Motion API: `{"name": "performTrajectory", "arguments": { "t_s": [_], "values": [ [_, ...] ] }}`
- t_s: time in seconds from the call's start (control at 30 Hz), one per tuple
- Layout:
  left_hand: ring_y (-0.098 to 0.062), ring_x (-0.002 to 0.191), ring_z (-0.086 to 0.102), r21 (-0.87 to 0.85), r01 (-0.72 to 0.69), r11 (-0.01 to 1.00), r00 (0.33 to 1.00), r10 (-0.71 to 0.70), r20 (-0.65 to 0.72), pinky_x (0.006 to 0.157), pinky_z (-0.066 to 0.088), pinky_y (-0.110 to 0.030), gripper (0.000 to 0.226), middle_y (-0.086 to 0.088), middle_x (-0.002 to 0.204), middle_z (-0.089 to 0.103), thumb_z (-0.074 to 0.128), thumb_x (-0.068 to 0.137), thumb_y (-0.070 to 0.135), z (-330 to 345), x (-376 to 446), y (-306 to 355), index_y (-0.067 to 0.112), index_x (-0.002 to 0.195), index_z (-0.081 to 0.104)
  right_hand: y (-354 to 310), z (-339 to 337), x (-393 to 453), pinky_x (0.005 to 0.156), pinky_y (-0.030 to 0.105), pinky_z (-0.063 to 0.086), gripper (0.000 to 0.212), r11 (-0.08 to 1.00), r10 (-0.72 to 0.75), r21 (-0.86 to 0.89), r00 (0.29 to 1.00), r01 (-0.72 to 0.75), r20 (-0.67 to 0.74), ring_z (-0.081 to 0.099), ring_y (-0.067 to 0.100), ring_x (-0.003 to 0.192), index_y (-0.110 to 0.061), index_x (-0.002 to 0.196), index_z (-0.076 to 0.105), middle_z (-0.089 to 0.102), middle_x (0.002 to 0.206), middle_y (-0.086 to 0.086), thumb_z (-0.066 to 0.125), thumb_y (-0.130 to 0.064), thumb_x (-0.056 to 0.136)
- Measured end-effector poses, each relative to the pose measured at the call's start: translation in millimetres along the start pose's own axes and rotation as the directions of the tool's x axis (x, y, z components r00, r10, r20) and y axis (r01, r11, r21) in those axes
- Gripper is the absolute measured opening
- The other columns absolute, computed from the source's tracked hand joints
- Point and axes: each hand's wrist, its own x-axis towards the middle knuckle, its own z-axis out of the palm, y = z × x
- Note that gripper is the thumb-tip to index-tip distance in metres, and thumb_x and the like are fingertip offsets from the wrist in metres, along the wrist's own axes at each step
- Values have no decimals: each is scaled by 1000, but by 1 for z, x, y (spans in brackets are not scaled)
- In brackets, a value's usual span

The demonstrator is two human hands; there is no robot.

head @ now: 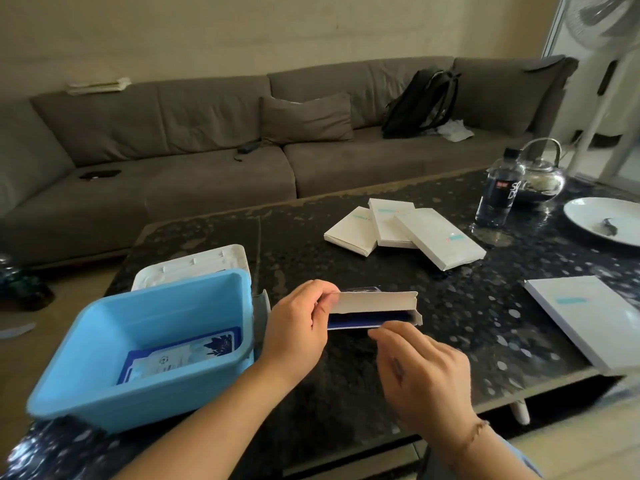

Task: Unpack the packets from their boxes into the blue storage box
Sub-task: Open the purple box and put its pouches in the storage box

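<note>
Above the near middle of the dark worktop (450, 323), the left hand (298, 327) pinches the left end of an open white box (375, 303), its grip closed on the flap. The right hand (419, 372) pinches the edge of a dark blue packet (363, 319) showing in the box's open side. Left of both sits the blue storage box (86, 386) with packets (180, 358) lying inside. Three closed white boxes (405, 230) lie farther off, and another (588, 317) lies at right.
</note>
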Motion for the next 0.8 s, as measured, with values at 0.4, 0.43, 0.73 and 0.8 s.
{"name": "performTrajectory", "arguments": {
  "t_s": [0.4,0.43,0.73,0.8],
  "values": [
    [1,86,61,-56,-48,997,998,50,25,74,48,-7,10,12,92,67,62,95,17,3,-4,-7,14,99,71,20,10,-14,33,25,41,27,985,-16,-172,999,23,45,60,18,46,-12,89,77,75,88,-5,67,1,68],
    [1,87,61,-62,-45,997,998,47,31,74,49,-7,11,12,93,67,62,95,17,3,-5,-8,14,100,71,19,5,-16,34,25,43,27,986,-37,-159,999,42,34,60,19,46,-12,88,77,75,90,-4,68,2,68],
    [-2,92,63,-123,-38,992,987,57,153,78,52,-14,14,6,95,71,65,93,17,9,-18,-18,16,103,74,7,-35,-28,50,29,42,9,953,-221,-231,973,198,-74,47,27,59,-17,76,78,75,84,-7,71,-11,75],
    [-2,95,64,-130,-2,992,975,31,220,81,53,-18,14,9,98,70,64,94,22,10,-21,-20,19,104,74,3,-44,-23,61,31,44,9,962,-225,-177,972,209,-74,52,28,71,-15,75,79,74,82,-4,72,-9,73]
  ]
}}
